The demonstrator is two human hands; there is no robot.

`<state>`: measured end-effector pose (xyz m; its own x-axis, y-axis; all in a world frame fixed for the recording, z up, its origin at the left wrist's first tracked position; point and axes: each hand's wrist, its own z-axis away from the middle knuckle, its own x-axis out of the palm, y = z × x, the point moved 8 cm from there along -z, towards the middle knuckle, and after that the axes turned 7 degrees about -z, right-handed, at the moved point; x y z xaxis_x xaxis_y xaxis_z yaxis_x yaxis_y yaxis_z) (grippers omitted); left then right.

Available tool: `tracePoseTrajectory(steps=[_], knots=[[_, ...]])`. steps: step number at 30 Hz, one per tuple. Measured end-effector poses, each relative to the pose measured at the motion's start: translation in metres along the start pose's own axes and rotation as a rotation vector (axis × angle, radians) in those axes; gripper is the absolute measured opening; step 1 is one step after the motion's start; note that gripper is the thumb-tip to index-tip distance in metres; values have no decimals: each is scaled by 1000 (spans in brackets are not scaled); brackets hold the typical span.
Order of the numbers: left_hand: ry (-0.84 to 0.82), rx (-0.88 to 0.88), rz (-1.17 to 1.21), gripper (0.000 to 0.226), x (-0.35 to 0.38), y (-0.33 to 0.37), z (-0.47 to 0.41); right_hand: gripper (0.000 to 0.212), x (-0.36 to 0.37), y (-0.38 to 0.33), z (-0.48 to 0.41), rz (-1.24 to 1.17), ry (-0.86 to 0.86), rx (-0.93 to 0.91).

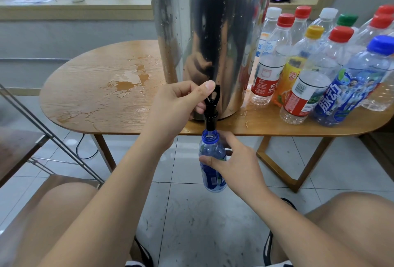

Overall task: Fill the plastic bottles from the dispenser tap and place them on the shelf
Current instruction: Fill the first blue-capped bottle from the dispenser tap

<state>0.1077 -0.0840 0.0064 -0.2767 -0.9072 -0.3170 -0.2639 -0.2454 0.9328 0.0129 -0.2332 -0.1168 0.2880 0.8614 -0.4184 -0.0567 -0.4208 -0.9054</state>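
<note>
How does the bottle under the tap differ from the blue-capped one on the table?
The held bottle is uncapped; the blue-capped bottle is closed. The right hand holds the first below the tap; the second stands on the table. Both are blue-tinted plastic.

Dispenser on table, capped bottles right of it, open bottle under tap
</note>
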Motion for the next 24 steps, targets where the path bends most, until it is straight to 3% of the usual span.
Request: tracePoseTrajectory(steps=[24], knots=[[-6, -2, 3, 44, 0, 0, 1, 67, 2, -3, 3, 0, -20, 19]])
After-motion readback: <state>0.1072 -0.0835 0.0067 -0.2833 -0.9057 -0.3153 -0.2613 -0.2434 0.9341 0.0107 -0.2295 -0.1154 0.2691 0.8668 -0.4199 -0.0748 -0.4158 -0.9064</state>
